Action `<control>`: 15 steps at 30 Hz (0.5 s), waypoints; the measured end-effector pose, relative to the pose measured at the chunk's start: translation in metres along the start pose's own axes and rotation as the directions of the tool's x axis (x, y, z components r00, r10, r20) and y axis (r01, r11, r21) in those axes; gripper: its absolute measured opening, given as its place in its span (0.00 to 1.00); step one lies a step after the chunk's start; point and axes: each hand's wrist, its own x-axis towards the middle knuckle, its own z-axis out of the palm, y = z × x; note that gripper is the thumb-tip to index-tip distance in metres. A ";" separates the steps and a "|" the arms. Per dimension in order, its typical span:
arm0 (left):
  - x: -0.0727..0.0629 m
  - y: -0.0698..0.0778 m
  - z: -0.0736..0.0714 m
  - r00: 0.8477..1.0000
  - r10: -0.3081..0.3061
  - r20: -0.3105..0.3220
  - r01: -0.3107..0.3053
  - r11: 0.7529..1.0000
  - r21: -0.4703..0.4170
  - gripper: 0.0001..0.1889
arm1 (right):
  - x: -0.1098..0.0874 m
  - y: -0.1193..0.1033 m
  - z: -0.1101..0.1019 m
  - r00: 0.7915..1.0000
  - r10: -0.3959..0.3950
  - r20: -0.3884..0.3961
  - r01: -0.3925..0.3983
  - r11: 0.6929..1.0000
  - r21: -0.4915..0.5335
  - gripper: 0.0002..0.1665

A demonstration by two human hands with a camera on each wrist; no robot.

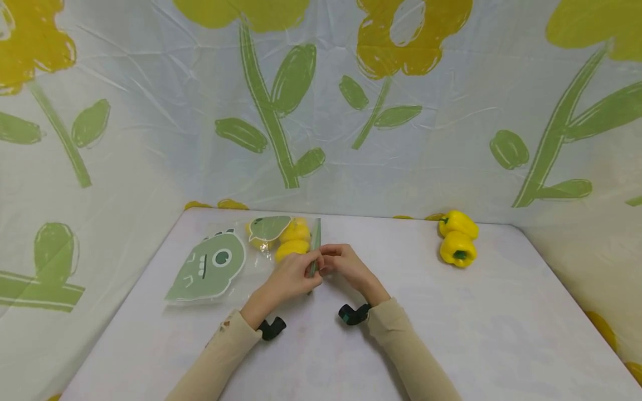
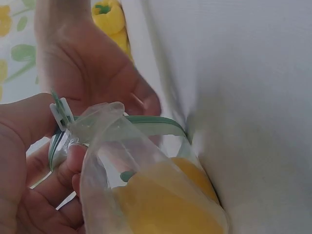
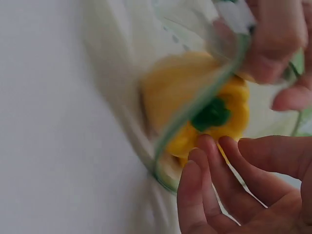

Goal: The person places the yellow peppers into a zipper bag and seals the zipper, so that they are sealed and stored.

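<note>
Clear zip bag flat on the worktop, long axis running left to right, its green-edged mouth at the right end. Left hand at the near part of that mouth, thumb and fingers pinching the edge by the white slider. Right hand just outside the mouth, palm toward it, fingers loosely bent and apparently gripping nothing; whether the tips touch the rim, cannot tell. Yellow peppers inside the bag, bunched toward the mouth, one with its green stem end facing the right fingertips. Key relation: the mouth gapes toward the right hand. Loose pair of peppers well to the right of the bag, right hand the nearer.
</note>
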 end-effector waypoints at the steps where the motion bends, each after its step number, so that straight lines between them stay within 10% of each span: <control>1: 0.000 0.000 0.000 1.000 -0.004 0.001 0.004 1.000 0.000 0.10 | -0.001 -0.002 -0.004 1.000 0.005 -0.012 -0.005 1.000 0.000 0.18; 10: 0.001 -0.001 0.001 1.000 -0.013 0.003 0.013 1.000 0.015 0.09 | -0.020 -0.030 -0.059 0.949 -0.156 -0.275 0.116 0.981 -0.154 0.16; 13: 0.000 -0.001 0.002 1.000 -0.009 0.001 0.009 1.000 0.013 0.09 | -0.030 -0.036 -0.084 0.864 -0.260 -0.431 0.154 0.952 -0.265 0.15; 15: 0.000 -0.002 0.002 1.000 -0.008 0.001 0.008 1.000 0.009 0.09 | -0.038 -0.038 -0.101 0.764 -0.334 -0.552 0.137 0.920 -0.367 0.14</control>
